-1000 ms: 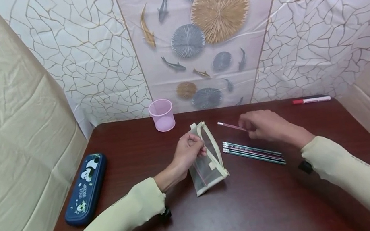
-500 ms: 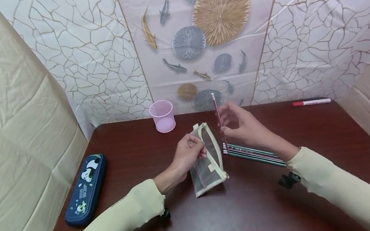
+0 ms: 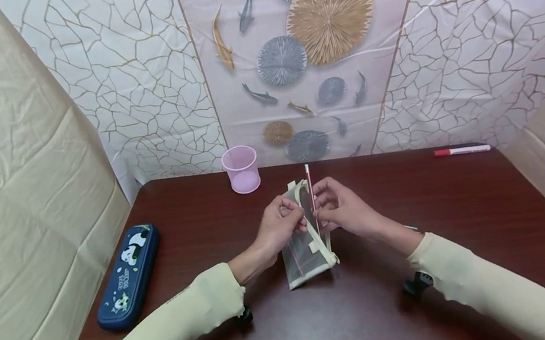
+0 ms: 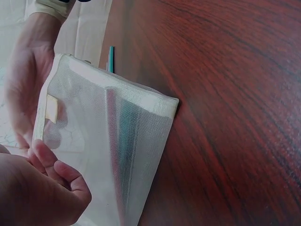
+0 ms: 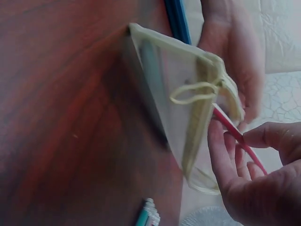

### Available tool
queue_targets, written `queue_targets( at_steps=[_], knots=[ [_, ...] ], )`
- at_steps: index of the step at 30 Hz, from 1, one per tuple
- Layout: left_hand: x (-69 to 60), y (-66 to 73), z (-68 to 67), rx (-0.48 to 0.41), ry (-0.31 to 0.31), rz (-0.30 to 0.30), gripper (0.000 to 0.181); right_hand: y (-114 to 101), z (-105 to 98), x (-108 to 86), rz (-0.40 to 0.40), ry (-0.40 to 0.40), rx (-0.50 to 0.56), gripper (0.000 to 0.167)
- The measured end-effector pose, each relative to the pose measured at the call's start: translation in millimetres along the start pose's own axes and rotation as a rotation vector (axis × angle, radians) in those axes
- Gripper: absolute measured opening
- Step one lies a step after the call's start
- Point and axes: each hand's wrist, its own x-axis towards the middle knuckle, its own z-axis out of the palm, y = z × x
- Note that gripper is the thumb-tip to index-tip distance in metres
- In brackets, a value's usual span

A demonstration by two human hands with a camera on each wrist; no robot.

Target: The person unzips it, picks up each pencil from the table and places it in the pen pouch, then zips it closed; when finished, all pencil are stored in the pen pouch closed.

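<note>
My left hand (image 3: 278,228) pinches the cream zipper edge of a see-through mesh pouch (image 3: 301,254), tilted up off the table with its zipper open. In my right hand (image 3: 346,209) a red pencil (image 3: 310,187) is pinched upright at the pouch's mouth; its lower end is at the opening in the right wrist view. Through the mesh (image 4: 94,155) in the left wrist view, reddish and teal pencil shapes show inside. The row of pencils on the table is mostly hidden behind my right hand; some ends (image 5: 149,214) show in the right wrist view.
A dark blue panda pencil case (image 3: 128,277) lies at the table's left side. At the back edge stands a pink cup (image 3: 242,170), and a red-capped white marker (image 3: 461,150) lies at the back right.
My right hand has turned the red pencil from nearly flat to upright and moved it left to the pouch mouth. My left hand keeps its grip on the pouch.
</note>
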Motion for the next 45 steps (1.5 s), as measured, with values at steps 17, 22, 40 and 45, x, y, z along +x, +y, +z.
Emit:
queue_targets(
  at_steps=[17,22,40,45],
  knots=[
    [-1.0,0.1,-0.9,0.025,0.022,0.015,0.012,8.5,10.6,-2.6,0.066,0.028,-0.143,0.054],
    [-1.2,-1.8,2.0,0.023,0.040,0.020,0.013,9.8,10.5,-2.1,0.100,0.054,-0.172,0.054],
    [-3.3,-3.8,3.5,0.020,0.044,0.043,0.010,7.3,11.0,2.3,0.172,0.001,-0.183,0.055],
    [-2.3,-4.1,2.2,0.012,0.043,0.043,0.011,10.8,11.0,3.5,0.191,0.020,-0.162,0.054]
  ],
)
